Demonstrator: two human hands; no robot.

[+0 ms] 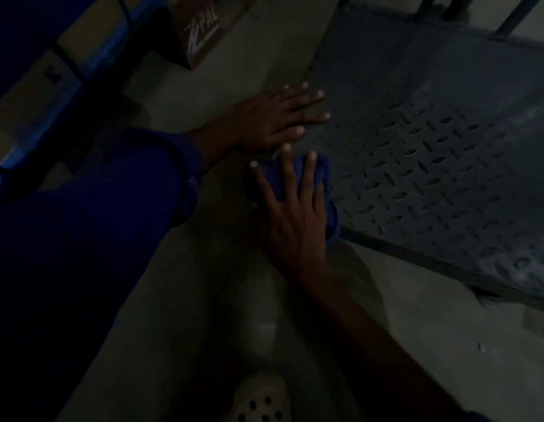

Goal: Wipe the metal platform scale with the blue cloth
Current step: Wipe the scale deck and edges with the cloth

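Observation:
The scene is very dim. The metal platform scale (pixel 432 141) lies low on the floor at the right, its top a dark diamond-tread plate. My left hand (pixel 273 117) rests flat with fingers spread on the scale's near left corner. Just below it, my right hand (pixel 295 205) presses flat on the blue cloth (pixel 324 172), which sits at the plate's left edge and hangs slightly over it. Most of the cloth is hidden under my palm.
A cardboard box (pixel 200 28) with white lettering stands on the grey floor at the top centre. Blue framing (pixel 118 35) and stacked boxes run along the upper left. Dark metal bars (pixel 514 16) rise behind the scale. A pale perforated clog (pixel 258 397) shows at the bottom.

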